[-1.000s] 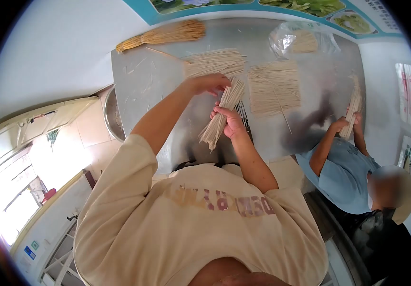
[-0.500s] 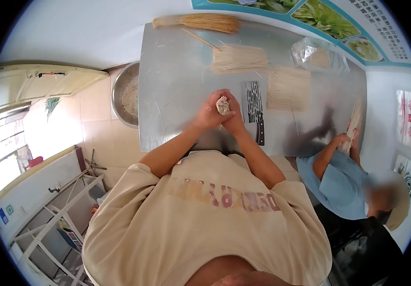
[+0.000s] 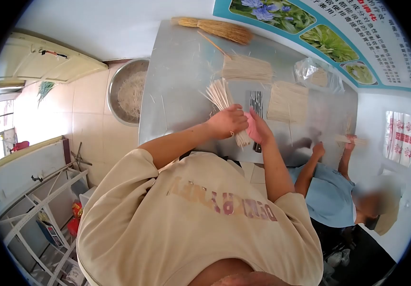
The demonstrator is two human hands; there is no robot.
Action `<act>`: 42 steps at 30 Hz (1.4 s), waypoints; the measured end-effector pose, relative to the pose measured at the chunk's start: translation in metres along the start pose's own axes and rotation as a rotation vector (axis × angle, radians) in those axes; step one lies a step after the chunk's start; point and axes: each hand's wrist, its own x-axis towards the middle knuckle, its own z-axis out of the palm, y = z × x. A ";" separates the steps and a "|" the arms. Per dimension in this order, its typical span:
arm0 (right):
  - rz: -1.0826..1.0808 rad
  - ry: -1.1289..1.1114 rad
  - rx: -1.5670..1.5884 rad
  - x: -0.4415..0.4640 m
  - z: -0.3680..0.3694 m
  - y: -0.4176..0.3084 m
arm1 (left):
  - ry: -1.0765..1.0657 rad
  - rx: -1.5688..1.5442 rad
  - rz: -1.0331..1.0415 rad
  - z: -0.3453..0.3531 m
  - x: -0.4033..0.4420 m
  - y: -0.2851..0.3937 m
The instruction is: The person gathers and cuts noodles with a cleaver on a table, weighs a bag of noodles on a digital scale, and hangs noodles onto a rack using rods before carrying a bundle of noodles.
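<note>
My left hand is wrapped round a loose bundle of dried noodles, which tilts across the table, fanned at its far end. The near ends poke out below my fist. My right hand is beside the bundle, its fingers stretched and palm turned toward it; whether it touches the noodles I cannot tell. Just beyond my right hand lies a knife with a patterned blade, its dark handle partly hidden by that hand. Flat stacks of noodles lie farther off, one at the back and one to the right.
Around the metal table are a straw brush, a thin stick and a clear plastic bag. A steel bowl of noodle scraps stands past the left edge. A co-worker in blue handles noodles at right.
The bundle, earlier end-on and upright between both hands, now lies tilted in my left hand. My right hand has come off it and opened. The co-worker's hands have moved apart.
</note>
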 end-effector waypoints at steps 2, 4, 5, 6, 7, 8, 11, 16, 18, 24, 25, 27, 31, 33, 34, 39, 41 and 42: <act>0.079 -0.128 0.068 0.024 -0.017 0.002 | -0.040 0.044 0.105 0.006 0.000 -0.001; 0.197 -0.133 0.089 0.034 0.003 -0.004 | -0.086 0.080 0.201 0.006 -0.003 0.001; 0.231 -0.013 0.037 0.033 0.034 -0.012 | -0.178 0.123 0.253 0.004 -0.003 0.002; 0.165 -0.034 -0.018 0.035 0.051 -0.016 | -0.272 0.169 0.305 0.002 -0.004 0.001; 0.099 -0.057 -0.073 0.039 0.059 -0.018 | -0.274 0.174 0.305 -0.001 -0.006 0.000; 0.096 -0.061 -0.071 0.049 0.055 -0.021 | -0.378 0.256 0.321 -0.005 -0.009 -0.002; 0.113 -0.170 -0.219 0.072 0.043 -0.031 | -0.299 0.237 0.317 -0.027 -0.018 -0.004; -0.211 0.061 -0.337 0.068 0.074 -0.023 | -0.251 -0.100 -0.409 -0.042 -0.072 -0.029; -0.301 0.103 -0.452 0.062 0.092 -0.013 | 0.209 -0.680 -0.973 -0.066 -0.058 -0.038; -0.491 0.084 -0.778 0.064 0.089 0.015 | -0.164 -1.029 -0.749 -0.068 -0.024 -0.053; -0.564 0.109 -0.937 0.070 0.080 0.018 | -0.219 -0.881 -0.702 -0.058 -0.028 -0.057; -0.650 0.150 -1.054 0.078 0.064 0.018 | -0.218 -0.752 -0.682 -0.049 -0.039 -0.058; -0.797 0.179 -1.260 0.073 0.060 0.018 | -0.191 -0.458 -0.604 -0.046 -0.047 -0.055; -0.770 0.177 -1.244 0.074 0.056 0.022 | -0.210 -0.442 -0.546 -0.044 -0.042 -0.056; -0.745 0.173 -1.233 0.076 0.052 0.023 | -0.222 -0.425 -0.486 -0.044 -0.040 -0.057; -0.766 0.105 -1.236 0.065 0.041 0.016 | -0.246 -0.374 -0.444 -0.048 -0.036 -0.057; -0.823 0.131 -1.186 0.065 0.037 0.017 | -0.262 -0.390 -0.470 -0.047 -0.029 -0.053; -0.722 0.136 -1.141 0.071 0.033 0.018 | -0.273 -0.405 -0.470 -0.046 -0.023 -0.052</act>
